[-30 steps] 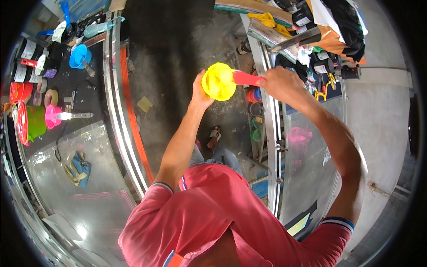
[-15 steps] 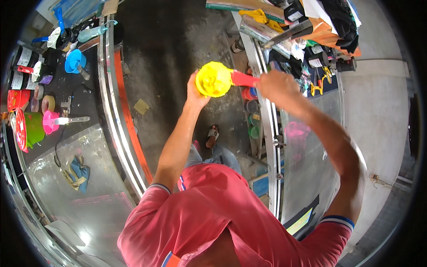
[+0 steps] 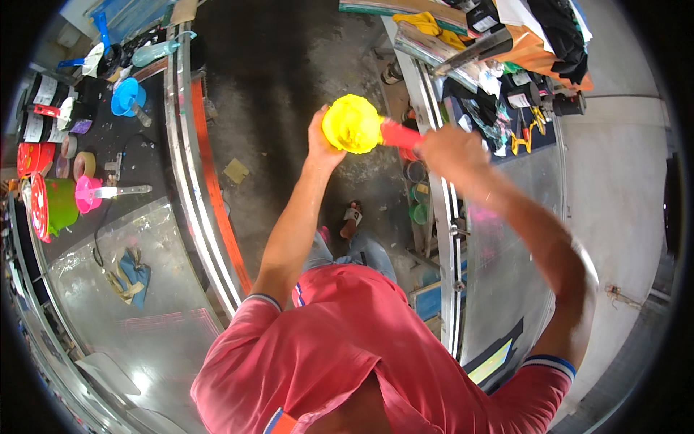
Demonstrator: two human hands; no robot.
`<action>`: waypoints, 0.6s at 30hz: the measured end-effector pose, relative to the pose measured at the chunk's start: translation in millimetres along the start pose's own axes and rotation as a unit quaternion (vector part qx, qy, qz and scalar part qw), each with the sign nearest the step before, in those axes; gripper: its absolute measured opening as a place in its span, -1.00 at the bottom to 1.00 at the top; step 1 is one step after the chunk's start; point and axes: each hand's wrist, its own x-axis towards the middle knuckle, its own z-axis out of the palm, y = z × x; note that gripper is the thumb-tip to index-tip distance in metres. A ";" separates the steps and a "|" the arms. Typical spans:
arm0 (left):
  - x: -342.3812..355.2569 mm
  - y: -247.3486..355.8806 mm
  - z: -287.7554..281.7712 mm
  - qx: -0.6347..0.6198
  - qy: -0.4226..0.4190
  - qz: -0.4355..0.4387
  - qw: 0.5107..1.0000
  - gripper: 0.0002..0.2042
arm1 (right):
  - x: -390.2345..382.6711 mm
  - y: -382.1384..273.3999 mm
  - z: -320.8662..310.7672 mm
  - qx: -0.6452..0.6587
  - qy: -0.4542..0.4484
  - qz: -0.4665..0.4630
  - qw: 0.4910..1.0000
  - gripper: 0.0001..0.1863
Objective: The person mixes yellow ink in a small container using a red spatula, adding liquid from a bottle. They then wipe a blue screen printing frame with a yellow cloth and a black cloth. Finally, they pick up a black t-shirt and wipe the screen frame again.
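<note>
My left hand [image 3: 323, 139] is wrapped round the side of a small cup of bright yellow paste [image 3: 352, 124], held out in front of me above the floor. The cup's wall is mostly hidden by yellow smears and my fingers. In my right hand [image 3: 454, 155] is the handle of a red spatula [image 3: 400, 135]. Its working end is at the cup's right rim and is coated yellow, so the blade's shape cannot be made out.
The left bench holds a blue cup [image 3: 129, 96], a pink cup [image 3: 88, 195] with a scraper, a green bucket [image 3: 63, 205], tape rolls [image 3: 84, 165] and a cloth [image 3: 132, 278]. Yellow-handled scissors [image 3: 522, 137], jars and rags crowd the right bench. Metal rails [image 3: 189, 173] edge the aisle.
The cup and my left hand have shifted slightly up and to the right. The spatula handle slopes more down toward my right hand, which has moved a little lower.
</note>
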 end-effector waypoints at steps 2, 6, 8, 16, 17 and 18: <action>4.2 4.4 -13.9 0.031 -0.042 0.030 0.998 -0.51 | -9.9 -39.0 -23.2 -0.057 -0.018 -0.134 0.989 -0.76; -11.2 3.8 -3.9 0.020 -0.006 0.017 1.000 -0.51 | 7.0 11.6 -25.8 0.105 -0.082 0.010 0.991 -0.57; -4.6 8.9 -5.0 0.043 -0.019 0.017 0.999 -0.50 | -15.3 -16.9 6.4 0.006 -0.013 -0.048 0.999 -0.53; -4.0 20.3 -20.6 0.064 -0.022 0.047 0.997 -0.48 | -19.6 -40.2 14.5 0.081 0.045 -0.099 0.991 -0.50; -3.4 24.2 -29.6 0.059 -0.012 0.072 0.996 -0.47 | -12.0 -43.1 -1.9 0.097 0.026 -0.065 0.993 -0.48; -9.5 18.7 -23.6 0.056 -0.002 0.061 0.997 -0.47 | 0.0 -24.3 10.5 0.169 0.044 -0.041 0.984 -0.48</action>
